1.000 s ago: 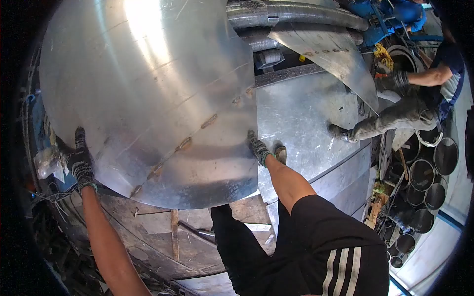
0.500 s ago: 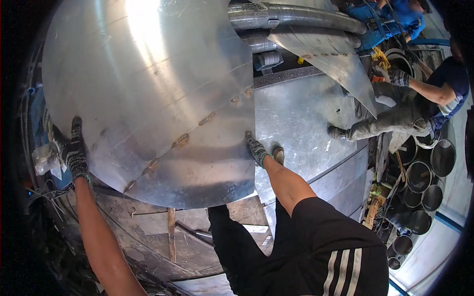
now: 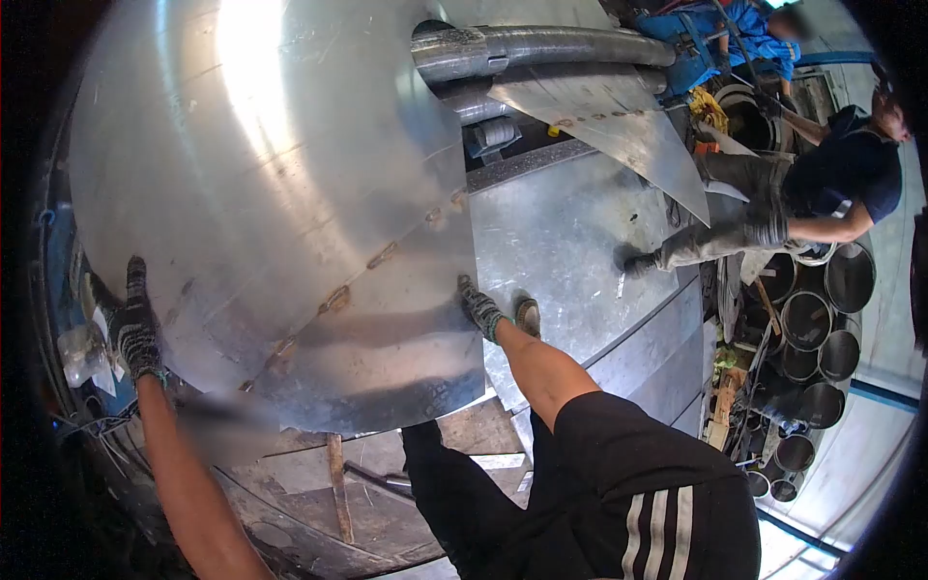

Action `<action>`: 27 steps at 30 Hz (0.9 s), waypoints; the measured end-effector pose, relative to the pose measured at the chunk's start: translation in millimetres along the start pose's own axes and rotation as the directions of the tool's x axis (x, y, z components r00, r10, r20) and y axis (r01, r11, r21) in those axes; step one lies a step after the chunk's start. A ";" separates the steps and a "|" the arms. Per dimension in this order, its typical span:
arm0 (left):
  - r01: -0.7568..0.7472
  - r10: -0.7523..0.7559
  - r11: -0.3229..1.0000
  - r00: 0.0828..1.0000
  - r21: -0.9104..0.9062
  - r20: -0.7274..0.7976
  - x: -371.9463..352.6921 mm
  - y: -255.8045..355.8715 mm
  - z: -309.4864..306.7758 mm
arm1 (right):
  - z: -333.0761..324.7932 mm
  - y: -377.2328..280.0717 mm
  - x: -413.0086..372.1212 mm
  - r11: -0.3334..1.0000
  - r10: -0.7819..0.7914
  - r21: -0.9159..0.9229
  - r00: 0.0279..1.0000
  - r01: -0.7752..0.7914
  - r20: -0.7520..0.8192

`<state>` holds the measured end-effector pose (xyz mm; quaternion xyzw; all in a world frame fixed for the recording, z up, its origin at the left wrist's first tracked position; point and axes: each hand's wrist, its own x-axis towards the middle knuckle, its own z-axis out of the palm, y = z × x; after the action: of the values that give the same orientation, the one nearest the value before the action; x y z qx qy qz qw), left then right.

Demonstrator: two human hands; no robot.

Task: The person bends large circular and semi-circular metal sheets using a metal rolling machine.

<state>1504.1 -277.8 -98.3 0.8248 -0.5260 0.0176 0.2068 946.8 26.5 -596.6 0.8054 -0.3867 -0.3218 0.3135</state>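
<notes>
A large, shiny, curved metal sheet spreads in front of me, with a diagonal row of brownish weld marks. My left hand, in a grey knitted glove, grips its left edge with one digit lying over the top face. At the opposite edge, my gloved right hand holds the sheet; part of its fingers is hidden. Beneath and to the right lies a flat metal plate, where my shoe shows beside the right hand.
Long metal rollers run behind the sheet. A pointed metal piece hangs over them. One co-worker stands at right; another in blue is farther back. Round metal tubes are stacked at right. Wooden strips lie below.
The sheet and both my hands appear slightly farther left and lower in view, still in contact. The nearer co-worker has straightened up, one gloved hand now near the thigh.
</notes>
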 end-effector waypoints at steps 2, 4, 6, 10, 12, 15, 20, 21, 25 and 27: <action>-0.019 0.018 0.999 1.000 -0.033 -0.013 2.9 -8.0 4.4 | -0.8 2.3 -1.7 1.000 -0.012 -0.023 1.000 0.012 -0.008; -0.110 0.113 0.991 0.993 0.079 -0.038 6.6 -12.2 3.1 | -1.8 2.2 -2.3 0.999 -0.020 -0.043 1.000 0.019 -0.015; -0.104 0.106 0.992 0.994 0.066 -0.031 7.4 -12.1 4.5 | -0.5 5.3 -2.3 0.997 -0.020 -0.071 1.000 0.019 -0.019; -0.049 0.049 0.992 0.999 0.118 -0.004 6.5 -7.7 3.7 | -1.3 5.3 -2.0 0.993 -0.035 -0.112 0.999 0.036 0.004; -0.064 0.068 0.989 0.997 0.133 -0.021 6.2 -7.2 -2.4 | -4.5 4.7 2.9 0.995 -0.016 0.093 0.998 0.022 -0.061; -0.041 0.040 0.999 0.999 0.036 0.027 2.6 2.9 -2.6 | -30.9 40.5 4.1 0.983 -0.182 0.033 0.982 0.180 0.057; -0.013 0.013 1.000 1.000 -0.018 0.009 -2.7 7.9 -4.2 | -42.0 55.6 9.6 0.961 -0.276 0.007 0.958 0.276 0.073; -0.012 0.012 1.000 1.000 -0.015 0.013 -1.7 5.1 -2.7 | -40.0 53.8 7.2 0.979 -0.204 -0.013 0.979 0.204 0.000; -0.038 0.039 0.999 0.999 -0.028 0.023 2.8 2.3 -2.3 | -37.5 52.3 3.6 0.973 -0.231 0.030 0.972 0.230 0.036; -0.027 0.028 0.999 0.999 -0.045 0.032 7.2 -8.2 3.8 | -31.5 47.1 -0.9 0.978 -0.188 -0.089 0.982 0.189 0.021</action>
<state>1513.9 -282.4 -102.7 0.8127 -0.5410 -0.0048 0.2162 950.5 11.6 -542.0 0.8215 -0.2956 -0.3720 0.3153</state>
